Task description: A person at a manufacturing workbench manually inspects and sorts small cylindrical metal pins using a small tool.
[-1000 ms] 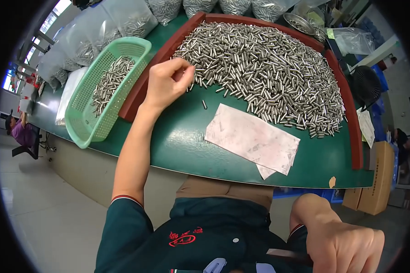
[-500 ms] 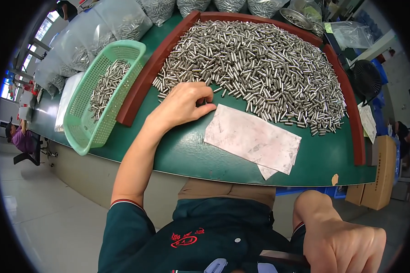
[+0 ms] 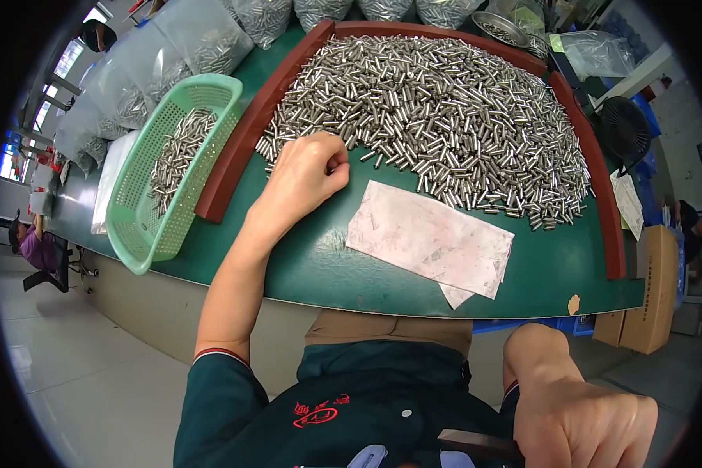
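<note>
Small silver cylindrical metal pins [image 3: 444,117]: heaped beyond the pale, smudged, flat cloth [image 3: 429,238]; likely light singly, stiff, slick, apt to roll, hardly fragile; best pinched at mid-length. Your left hand [image 3: 312,168]: left of the cloth, fingers curled; grip cannot be told. Your right hand [image 3: 589,421]: nearer you than the cloth, knuckles up, fingertips hidden, grip likewise uncertain.

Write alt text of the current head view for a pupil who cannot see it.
The left hand curls at the near left edge of a metal pin heap on a green table. A green basket holding pins stands left; a pale cloth lies right. The right hand shows at lower right.
</note>
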`<state>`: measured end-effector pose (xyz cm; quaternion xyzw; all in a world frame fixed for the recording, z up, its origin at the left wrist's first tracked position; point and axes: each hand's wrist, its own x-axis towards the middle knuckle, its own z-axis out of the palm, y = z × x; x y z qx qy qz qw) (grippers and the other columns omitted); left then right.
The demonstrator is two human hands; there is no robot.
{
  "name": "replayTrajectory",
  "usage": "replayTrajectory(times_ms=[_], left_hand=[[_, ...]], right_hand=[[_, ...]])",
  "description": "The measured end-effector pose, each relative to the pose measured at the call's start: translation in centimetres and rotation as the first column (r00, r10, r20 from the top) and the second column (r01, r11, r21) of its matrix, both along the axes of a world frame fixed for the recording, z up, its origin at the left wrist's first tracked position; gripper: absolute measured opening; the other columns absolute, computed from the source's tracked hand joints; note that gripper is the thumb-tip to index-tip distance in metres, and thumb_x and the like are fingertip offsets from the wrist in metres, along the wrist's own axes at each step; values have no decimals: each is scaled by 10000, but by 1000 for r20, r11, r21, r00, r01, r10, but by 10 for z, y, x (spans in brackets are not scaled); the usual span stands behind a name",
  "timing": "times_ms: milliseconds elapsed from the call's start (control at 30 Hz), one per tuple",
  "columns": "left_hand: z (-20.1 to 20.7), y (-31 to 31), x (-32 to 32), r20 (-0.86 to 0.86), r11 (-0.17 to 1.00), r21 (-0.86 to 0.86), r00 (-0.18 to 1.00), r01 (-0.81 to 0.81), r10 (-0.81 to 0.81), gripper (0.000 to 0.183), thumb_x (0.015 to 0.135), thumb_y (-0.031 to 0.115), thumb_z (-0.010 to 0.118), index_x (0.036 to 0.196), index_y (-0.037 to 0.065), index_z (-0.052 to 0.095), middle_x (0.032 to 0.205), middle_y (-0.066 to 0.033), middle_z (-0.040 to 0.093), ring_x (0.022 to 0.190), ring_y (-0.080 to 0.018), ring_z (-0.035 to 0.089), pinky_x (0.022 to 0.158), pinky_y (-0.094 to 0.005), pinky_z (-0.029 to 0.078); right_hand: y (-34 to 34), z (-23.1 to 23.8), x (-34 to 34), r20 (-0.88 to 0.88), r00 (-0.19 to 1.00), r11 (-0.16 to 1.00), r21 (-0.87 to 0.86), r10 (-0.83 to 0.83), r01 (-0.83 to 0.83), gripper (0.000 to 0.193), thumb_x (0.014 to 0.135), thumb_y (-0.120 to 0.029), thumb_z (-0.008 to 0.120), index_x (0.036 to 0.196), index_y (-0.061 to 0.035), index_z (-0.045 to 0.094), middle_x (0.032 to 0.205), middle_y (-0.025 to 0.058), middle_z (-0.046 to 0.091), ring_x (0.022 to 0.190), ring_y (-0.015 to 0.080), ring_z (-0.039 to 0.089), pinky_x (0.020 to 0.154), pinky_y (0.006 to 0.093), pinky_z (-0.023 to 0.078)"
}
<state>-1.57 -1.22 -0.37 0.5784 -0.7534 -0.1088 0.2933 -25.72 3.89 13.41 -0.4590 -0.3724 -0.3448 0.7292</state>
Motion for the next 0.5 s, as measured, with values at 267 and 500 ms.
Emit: replayTrajectory(times_ms=[267,500], left_hand=[[-22,-17,-24,-80,989,-141,996,-54,43,49,682,25,594,709,-12,576,644,-80,550,525,-168,523,510,-271,435],[-20,-17,-25,-76,989,-116,994,-87,78,108,697,90,637,708,-6,589,639,-86,545,527,-181,522,507,-293,428]], right_hand=[[2,0,-1,-18,999,999,8,46,-46,250,751,23,522,508,-10,470,543,159,522,547,278,582,723,455,516],[6,-1,-4,4,1000,999,14,30,-30,201,739,30,528,546,-10,492,556,166,531,575,287,590,724,452,517]])
